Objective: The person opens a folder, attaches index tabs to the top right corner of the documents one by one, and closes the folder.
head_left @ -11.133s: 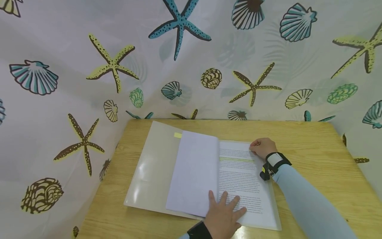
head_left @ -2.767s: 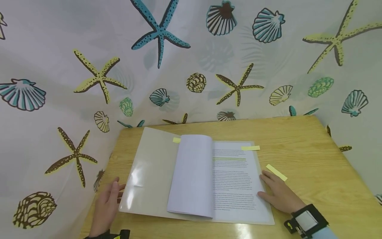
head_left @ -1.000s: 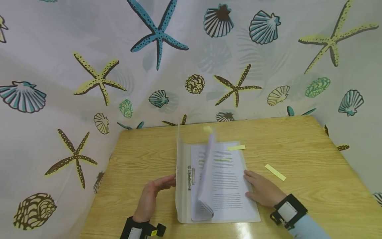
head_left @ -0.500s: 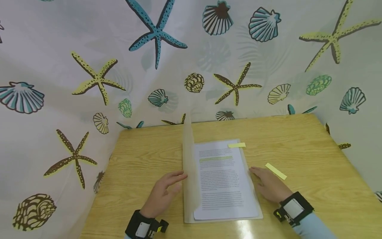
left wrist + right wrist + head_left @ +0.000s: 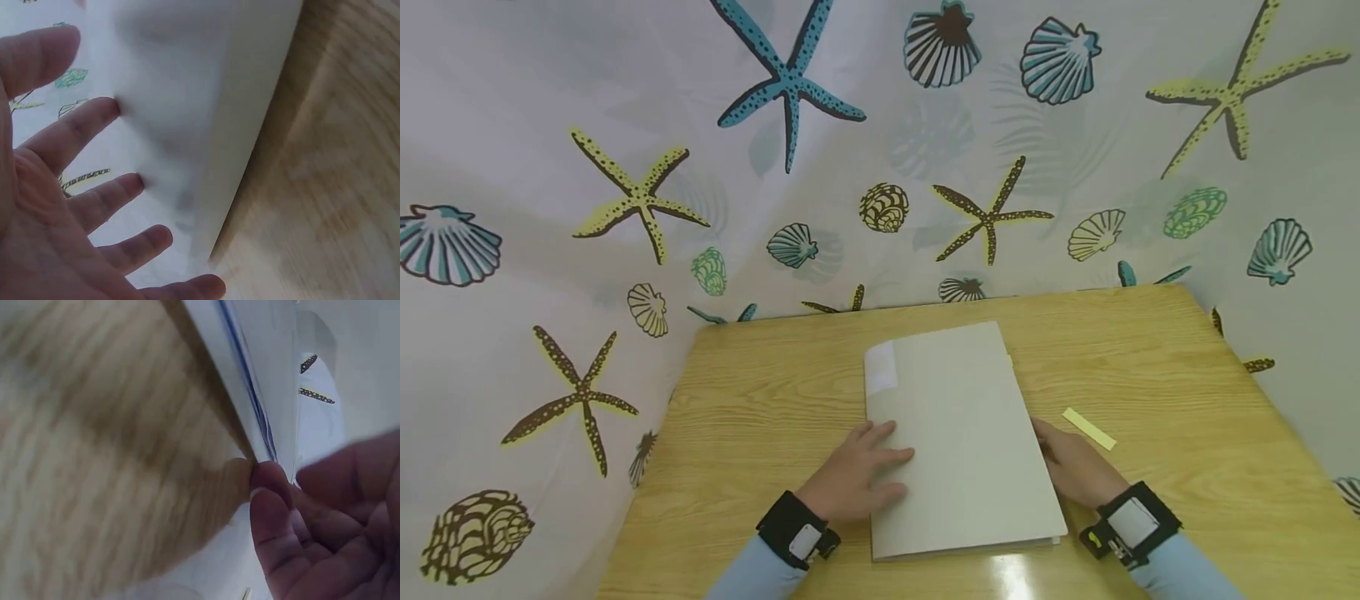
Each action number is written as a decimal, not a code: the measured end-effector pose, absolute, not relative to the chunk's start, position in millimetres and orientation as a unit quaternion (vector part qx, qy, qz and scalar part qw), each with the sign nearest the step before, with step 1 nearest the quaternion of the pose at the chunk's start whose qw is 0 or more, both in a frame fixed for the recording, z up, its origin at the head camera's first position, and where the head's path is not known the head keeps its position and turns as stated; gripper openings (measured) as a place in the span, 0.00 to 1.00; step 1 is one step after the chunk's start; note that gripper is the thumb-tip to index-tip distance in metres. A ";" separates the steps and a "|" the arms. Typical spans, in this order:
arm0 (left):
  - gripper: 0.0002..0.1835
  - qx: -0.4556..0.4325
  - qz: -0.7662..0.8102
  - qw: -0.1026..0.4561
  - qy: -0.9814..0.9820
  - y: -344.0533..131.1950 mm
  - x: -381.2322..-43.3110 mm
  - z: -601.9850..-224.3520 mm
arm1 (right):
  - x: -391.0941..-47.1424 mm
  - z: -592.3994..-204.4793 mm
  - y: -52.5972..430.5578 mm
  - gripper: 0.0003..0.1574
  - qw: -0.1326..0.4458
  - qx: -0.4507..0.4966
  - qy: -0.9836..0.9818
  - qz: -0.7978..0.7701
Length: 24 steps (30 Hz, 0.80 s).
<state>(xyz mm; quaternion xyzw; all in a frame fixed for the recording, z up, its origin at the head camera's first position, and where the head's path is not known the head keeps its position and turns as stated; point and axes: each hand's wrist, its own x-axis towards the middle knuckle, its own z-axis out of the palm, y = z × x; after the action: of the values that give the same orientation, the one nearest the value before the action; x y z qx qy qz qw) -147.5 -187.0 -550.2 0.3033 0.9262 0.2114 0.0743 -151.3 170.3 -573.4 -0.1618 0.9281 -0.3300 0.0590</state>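
An off-white file folder lies closed on the wooden table, with a pale label at its upper left. A tiny yellow tab peeks out at its right edge. My left hand rests on the cover near the spine, fingers spread; the left wrist view shows the fingertips against the cover. At the right edge, my right hand holds the folder side, fingertips bent against the edge and thumb near the cover. Paper edges show between the covers.
A loose yellow sticky strip lies on the table just right of my right hand. A white curtain printed with shells and starfish hangs behind and at both sides of the table.
The folder's cover and turned pages have swung over from the left, covering the printed sheet. My left hand moved right with the cover and now rests on it; my right hand stays at the right edge.
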 end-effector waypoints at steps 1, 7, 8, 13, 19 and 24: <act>0.25 0.305 0.201 0.078 0.928 -185.0 -147.8 -551.3 | -151.5 -573.4 171.0 0.30 0.062 -0.153 0.927 -0.338; 0.24 0.297 0.148 0.081 0.940 -174.1 -146.5 -555.1 | -152.5 -575.1 173.2 0.28 0.052 -0.121 0.933 -0.335; 0.24 0.295 0.138 0.080 0.942 -172.5 -146.3 -556.4 | -152.2 -576.3 172.6 0.26 0.047 -0.124 0.936 -0.327; 0.24 0.298 0.086 0.072 0.948 -162.4 -143.4 -558.5 | -151.1 -581.8 168.2 0.22 0.019 -0.151 0.943 -0.295; 0.23 0.299 0.054 0.057 0.951 -157.4 -141.2 -557.9 | -150.8 -580.8 164.6 0.24 0.021 -0.159 0.947 -0.277; 0.25 0.310 0.070 0.036 0.948 -166.5 -142.0 -553.8 | -150.2 -575.6 170.4 0.30 0.045 -0.163 0.947 -0.272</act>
<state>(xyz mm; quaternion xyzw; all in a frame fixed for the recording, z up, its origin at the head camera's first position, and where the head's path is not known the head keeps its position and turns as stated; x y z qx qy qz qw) -142.0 -166.5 -553.8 0.3098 0.9475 0.0702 0.0356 -150.2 170.4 -575.6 -0.1629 0.9474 -0.2717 0.0455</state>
